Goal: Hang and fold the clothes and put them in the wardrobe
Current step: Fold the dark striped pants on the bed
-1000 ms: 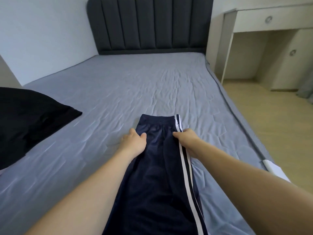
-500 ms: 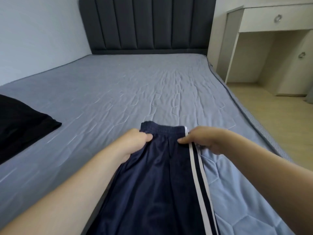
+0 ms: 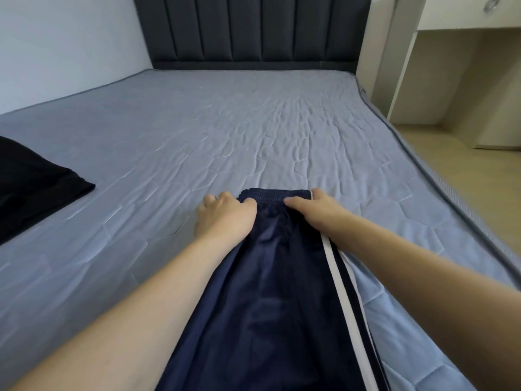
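A: Entry: the navy track trousers [image 3: 270, 292] lay lengthwise on the bed [image 3: 253, 122], lower centre of the frame, waistband at the far end, white side stripes along the right edge.

B: Change since a second ago?

A: The waistband had been carried further up the mattress. The left hand [image 3: 225, 218] had let go of its pinch; its fingers [image 3: 210, 200] were now spread loosely, partly on the sheet, the thumb touching the waistband's left corner. The right hand [image 3: 315, 207] gripped the right corner, thumb on top, fingers curled over the edge.

B: Meaning for the task?

A: Judged: laying-out nearly done, folding not yet begun; smoothing likely comes next.

B: Surroundings?

A: A black garment [image 3: 36, 187] lay at the left edge, well apart. Dark headboard [image 3: 253, 26] at top, pale cabinet [image 3: 451, 52] at upper right.
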Demonstrator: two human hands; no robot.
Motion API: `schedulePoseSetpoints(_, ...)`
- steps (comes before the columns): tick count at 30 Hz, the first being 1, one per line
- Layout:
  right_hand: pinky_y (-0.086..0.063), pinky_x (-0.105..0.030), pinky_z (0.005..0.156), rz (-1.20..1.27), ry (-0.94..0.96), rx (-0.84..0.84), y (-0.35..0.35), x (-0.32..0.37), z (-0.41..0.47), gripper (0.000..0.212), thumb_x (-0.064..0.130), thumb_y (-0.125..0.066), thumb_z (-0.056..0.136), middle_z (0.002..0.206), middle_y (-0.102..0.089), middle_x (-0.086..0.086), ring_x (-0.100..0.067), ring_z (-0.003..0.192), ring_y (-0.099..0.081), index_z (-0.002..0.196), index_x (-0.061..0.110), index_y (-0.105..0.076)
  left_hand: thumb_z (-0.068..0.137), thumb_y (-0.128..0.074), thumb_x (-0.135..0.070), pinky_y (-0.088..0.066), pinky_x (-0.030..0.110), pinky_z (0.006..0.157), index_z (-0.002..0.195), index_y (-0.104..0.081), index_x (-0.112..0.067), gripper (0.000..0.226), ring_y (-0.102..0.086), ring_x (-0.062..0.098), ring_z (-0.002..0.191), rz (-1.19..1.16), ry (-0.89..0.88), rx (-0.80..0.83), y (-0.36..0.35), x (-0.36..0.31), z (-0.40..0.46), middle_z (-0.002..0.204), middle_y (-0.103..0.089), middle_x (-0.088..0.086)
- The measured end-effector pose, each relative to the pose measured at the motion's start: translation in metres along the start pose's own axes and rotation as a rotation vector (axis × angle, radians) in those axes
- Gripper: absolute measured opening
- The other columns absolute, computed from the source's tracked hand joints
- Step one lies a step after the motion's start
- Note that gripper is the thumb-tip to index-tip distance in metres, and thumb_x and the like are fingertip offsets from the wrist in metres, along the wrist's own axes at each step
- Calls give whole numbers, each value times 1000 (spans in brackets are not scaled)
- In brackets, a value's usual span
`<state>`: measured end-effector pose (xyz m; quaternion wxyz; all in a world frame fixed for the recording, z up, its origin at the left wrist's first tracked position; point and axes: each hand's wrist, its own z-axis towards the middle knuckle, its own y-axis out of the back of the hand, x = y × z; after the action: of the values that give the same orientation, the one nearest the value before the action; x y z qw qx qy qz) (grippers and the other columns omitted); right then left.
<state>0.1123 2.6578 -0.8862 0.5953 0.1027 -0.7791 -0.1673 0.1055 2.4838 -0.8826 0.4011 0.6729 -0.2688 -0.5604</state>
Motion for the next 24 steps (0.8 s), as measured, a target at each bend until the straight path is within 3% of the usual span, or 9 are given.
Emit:
schedulePoseSetpoints(3,-53,-34,82,-11,100,-39,-3,-6,6,35,40,-62,91,110,-60,-2,-18,95,-61,115,17,-51,87,-45,-37,-41,33,62,109,-53,-9,37,-54,28,84,-76,30,97,3,-4,3,99,-60,7)
schedulePoseSetpoints(6,-53,-38,86,6,97,-58,-1,-7,10,24,32,-59,93,105,-63,-4,-21,94,-62,112,17,-53,87,-57,-27,-50,31,67,124,-43,-6,45,-60,26,82,-358,111,229,7,-9,10,97,-60,10)
schedulePoseSetpoints(8,-52,-35,81,-16,110,-52,-2,-7,11,17,28,-55,95,105,-62,-5,-19,92,-62,108,18,-52,86,-55,-19,-53,37,72,121,-42,-5,39,-62,28,83,-440,79,178,5,-5,13,98,-61,12)
schedulePoseSetpoints(11,-44,-34,86,-245,212,-66,-14,-14,12,17,24,-46,99,119,-54,-6,-21,101,-55,114,16,-50,95,-48,-27,-48,42,83,118,-36,-11,31,-57,30,91,-50,-52,68,-5,8,3,106,-56,7)
schedulePoseSetpoints(14,-39,-41,99,-455,373,-124,-23,-26,11,26,21,-40,102,126,-44,-16,-33,111,-49,123,8,-48,100,-40,-35,-37,44,97,133,-31,-12,42,-45,35,119,349,-284,-111,-12,15,-26,134,-41,14)
schedulePoseSetpoints(16,-39,-44,99,-526,444,-133,-18,-31,12,28,23,-39,103,121,-45,-18,-37,107,-50,124,6,-48,99,-31,-46,-23,44,110,145,-26,-16,55,-29,32,134,382,-516,-201,-10,27,-56,149,-27,12)
schedulePoseSetpoints(19,-40,-44,97,-609,477,-126,-5,-34,12,30,26,-38,103,119,-46,-16,-36,104,-53,123,7,-50,89,8,-72,12,41,119,155,-2,-32,78,16,13,148,424,-731,68,-6,71,-110,164,5,-6)
schedulePoseSetpoints(21,-40,-43,97,-662,494,-120,-4,-36,7,34,27,-37,104,123,-44,-16,-37,105,-53,129,8,-48,83,17,-76,16,43,119,154,15,-33,83,30,7,143,526,-700,152,-8,95,-125,162,19,-10)
schedulePoseSetpoints(24,-29,-47,109,-801,432,-201,-6,-26,-7,49,36,-38,102,149,-23,-16,-40,130,-34,147,17,-31,82,12,-77,12,50,119,154,16,-29,86,29,13,145,585,-678,135,-10,92,-121,162,21,-5)
